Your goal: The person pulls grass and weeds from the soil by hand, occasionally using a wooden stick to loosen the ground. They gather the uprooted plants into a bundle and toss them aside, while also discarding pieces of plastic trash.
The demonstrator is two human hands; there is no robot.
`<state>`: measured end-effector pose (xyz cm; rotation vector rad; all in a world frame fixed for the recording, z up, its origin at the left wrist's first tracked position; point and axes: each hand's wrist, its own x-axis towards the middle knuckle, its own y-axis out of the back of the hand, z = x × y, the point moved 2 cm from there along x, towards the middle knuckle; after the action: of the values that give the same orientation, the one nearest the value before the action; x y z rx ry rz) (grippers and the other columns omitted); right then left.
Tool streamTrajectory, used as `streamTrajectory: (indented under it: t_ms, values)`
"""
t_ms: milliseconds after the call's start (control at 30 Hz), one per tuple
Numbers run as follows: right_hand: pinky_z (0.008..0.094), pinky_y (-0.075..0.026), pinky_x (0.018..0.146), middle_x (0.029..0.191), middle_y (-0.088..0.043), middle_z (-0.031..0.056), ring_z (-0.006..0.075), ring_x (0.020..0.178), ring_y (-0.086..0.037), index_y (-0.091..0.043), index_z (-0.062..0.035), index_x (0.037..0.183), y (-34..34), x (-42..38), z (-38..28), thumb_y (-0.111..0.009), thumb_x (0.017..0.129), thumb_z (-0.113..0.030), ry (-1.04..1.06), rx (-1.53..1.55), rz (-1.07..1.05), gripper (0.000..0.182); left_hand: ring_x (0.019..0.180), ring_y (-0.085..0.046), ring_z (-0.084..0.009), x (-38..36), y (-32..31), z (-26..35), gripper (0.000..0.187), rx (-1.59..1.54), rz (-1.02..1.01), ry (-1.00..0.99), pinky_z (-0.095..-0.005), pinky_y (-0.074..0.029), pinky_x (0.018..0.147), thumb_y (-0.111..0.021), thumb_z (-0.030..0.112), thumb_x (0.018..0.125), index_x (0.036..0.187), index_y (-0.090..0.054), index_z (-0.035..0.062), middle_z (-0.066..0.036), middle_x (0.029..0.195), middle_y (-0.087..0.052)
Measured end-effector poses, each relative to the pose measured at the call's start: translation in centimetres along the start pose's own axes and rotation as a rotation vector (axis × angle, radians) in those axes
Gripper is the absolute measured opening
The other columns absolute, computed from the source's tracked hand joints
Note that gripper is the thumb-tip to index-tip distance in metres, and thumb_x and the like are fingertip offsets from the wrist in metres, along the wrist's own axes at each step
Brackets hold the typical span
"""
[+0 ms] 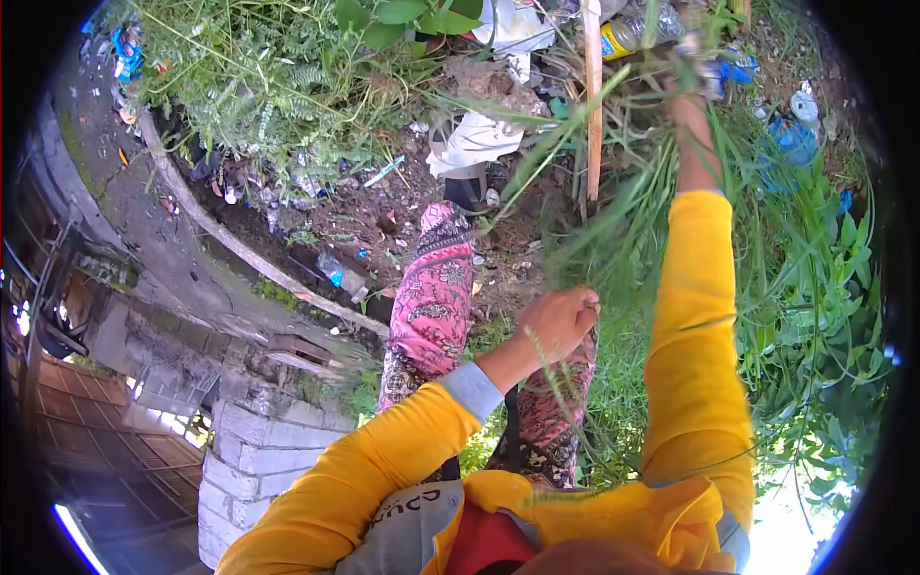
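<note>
My left hand (561, 321) is closed in a fist above my knee, the thumb folded over the fingers. Whether anything lies inside it I cannot make out. With the arm stretched far forward, my right hand (686, 101) is among long green grass blades (623, 230). Motion blurs it and blades partly cover it. Many blades run together at this hand and trail down from it, so it appears closed round them. A split wooden stick (592, 115) stands just left of the grass. Beyond the right hand lies a clear plastic bottle (637, 34) with a yellow label.
Litter covers the soil: a white torn sheet (474, 144), a blue plastic bag (792, 142), a clear plastic bottle (342, 278). Leafy weeds (268, 86) grow ahead. A curved concrete edge (225, 235) and a block wall (278, 450) lie on the left. Dense plants (824, 278) crowd the right.
</note>
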<state>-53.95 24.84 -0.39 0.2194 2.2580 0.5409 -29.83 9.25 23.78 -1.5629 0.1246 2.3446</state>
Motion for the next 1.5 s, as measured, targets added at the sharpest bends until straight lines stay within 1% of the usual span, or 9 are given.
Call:
streamTrajectory:
  t_ms: [200, 333, 467, 600, 733, 833, 1000, 1133, 1500]
  values:
    - [0.0369, -0.042, 0.075, 0.105, -0.054, 0.0217, 0.0271, 0.09, -0.054, -0.049, 0.0064, 0.109, -1.9, 3.6, 8.5, -0.051, 0.08, -0.043, -0.048, -0.968, -0.121, 0.057, 0.065, -0.059, -0.0296, 0.1, -0.4, 0.2, 0.022, 0.022, 0.021, -0.032, -0.04, -0.045, 0.06, -0.047, 0.022, 0.079, 0.092, -0.058, 0.0087, -0.011, 0.067, -0.061]
    - [0.0358, -0.037, 0.084, 0.114, -0.049, 0.0208, 0.0255, 0.101, -0.049, -0.045, 0.0045, 0.116, -1.6, -1.2, 1.6, -0.05, 0.082, -0.036, -0.049, -0.036, -0.16, 0.052, 0.067, -0.058, -0.0318, 0.3, -0.1, 0.1, 0.022, -0.06, 0.013, 0.01, -0.0405, -0.045, 0.061, -0.047, 0.021, 0.078, 0.093, -0.057, 0.0075, -0.014, 0.071, -0.061]
    - [0.0358, -0.04, 0.078, 0.106, -0.054, 0.0178, 0.0244, 0.092, -0.051, -0.049, 0.0058, 0.11, -2.4, 3.2, 10.1, -0.054, 0.081, -0.029, 0.055, -0.841, -0.093, 0.046, 0.066, -0.059, -0.0319, 0.0, -0.8, 0.0, 0.023, 0.04, 0.018, -0.085, -0.0409, -0.046, 0.063, -0.046, 0.02, 0.078, 0.092, -0.057, 0.0059, -0.016, 0.072, -0.061]
    - [0.0366, -0.04, 0.078, 0.101, -0.056, 0.0164, 0.0238, 0.091, -0.052, -0.052, 0.0063, 0.106, -1.4, -3.0, -0.7, -0.055, 0.079, -0.019, -0.204, 0.051, -0.056, 0.037, 0.068, -0.059, -0.0319, 0.2, -0.4, 0.2, 0.023, -0.026, 0.031, -0.021, -0.0412, -0.046, 0.063, -0.047, 0.021, 0.077, 0.091, -0.057, 0.0065, -0.015, 0.071, -0.061]
    - [0.0356, -0.04, 0.074, 0.1, -0.057, 0.0155, 0.0225, 0.09, -0.053, -0.053, 0.0062, 0.104, -1.8, 5.8, 13.7, -0.052, 0.079, -0.029, 0.092, -1.058, -0.234, 0.043, 0.067, -0.059, -0.0302, -0.2, -1.1, 0.5, 0.023, -0.052, -0.03, -0.009, -0.0393, -0.045, 0.061, -0.049, 0.021, 0.078, 0.093, -0.057, 0.0056, -0.013, 0.072, -0.06]
    - [0.0383, -0.041, 0.075, 0.1, -0.057, 0.019, 0.0272, 0.089, -0.055, -0.054, 0.0041, 0.103, -0.1, 4.1, 6.2, -0.048, 0.081, -0.033, 0.121, -0.369, -0.231, 0.043, 0.065, -0.058, -0.0288, 0.6, -0.9, -0.2, 0.023, -0.035, 0.003, -0.048, -0.0381, -0.044, 0.059, -0.049, 0.02, 0.078, 0.093, -0.056, 0.0047, -0.013, 0.071, -0.06]
    - [0.0439, -0.042, 0.076, 0.093, -0.058, 0.0235, 0.0377, 0.09, -0.054, -0.059, -0.0015, 0.095, -0.9, 7.4, 14.3, -0.044, 0.08, -0.045, 0.444, -1.329, -0.348, 0.049, 0.065, -0.058, -0.0286, 0.0, -1.3, 0.2, 0.022, -0.105, -0.044, 0.011, -0.0381, -0.044, 0.059, -0.05, 0.02, 0.078, 0.092, -0.057, 0.004, -0.013, 0.071, -0.06]
    - [0.044, -0.043, 0.067, 0.081, -0.058, 0.0259, 0.0383, 0.076, -0.056, -0.059, 0.004, 0.078, -0.3, 1.9, 7.7, -0.053, 0.075, -0.033, 0.135, -0.741, -0.111, 0.038, 0.066, -0.059, -0.0284, 0.0, -1.3, -0.2, 0.022, -0.06, -0.02, -0.011, -0.0374, -0.045, 0.059, -0.05, 0.02, 0.079, 0.091, -0.057, 0.0044, -0.013, 0.072, -0.06]
    - [0.0456, -0.043, 0.07, 0.076, -0.059, 0.0253, 0.0402, 0.072, -0.055, -0.063, 0.001, 0.078, 0.3, -4.3, 5.6, -0.044, 0.083, -0.029, 0.554, -1.15, 0.209, 0.036, 0.07, -0.06, -0.0294, -0.1, -1.9, -0.5, 0.021, 0.052, 0.031, -0.066, -0.0376, -0.046, 0.062, -0.05, 0.019, 0.078, 0.09, -0.057, 0.0037, -0.014, 0.078, -0.061]
